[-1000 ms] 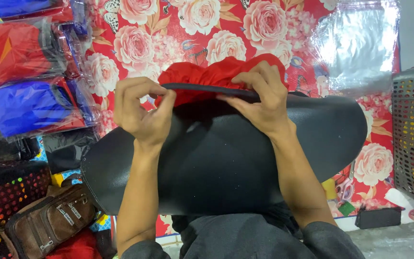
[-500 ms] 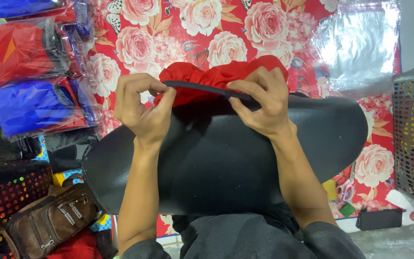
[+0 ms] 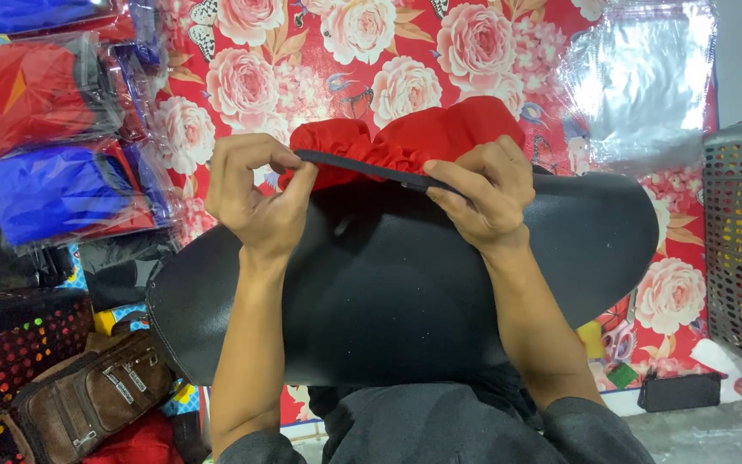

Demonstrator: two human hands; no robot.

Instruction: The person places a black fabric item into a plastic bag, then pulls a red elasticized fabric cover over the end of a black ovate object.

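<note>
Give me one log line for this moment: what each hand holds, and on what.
left hand: pinches black band | right hand: pinches same band | red fabric: gathered | under: black board

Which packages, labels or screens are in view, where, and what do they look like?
Red folded fabric in clear plastic bag: upper left, flat rectangle with an orange patch.
Blue folded fabric in clear plastic bag: left, below the red one, flat rectangle.
Blue pack: top left corner, partly cut off.
Empty clear plastic bag: upper right on the floral cloth, shiny, crinkled.
No screens or signs visible.
</note>
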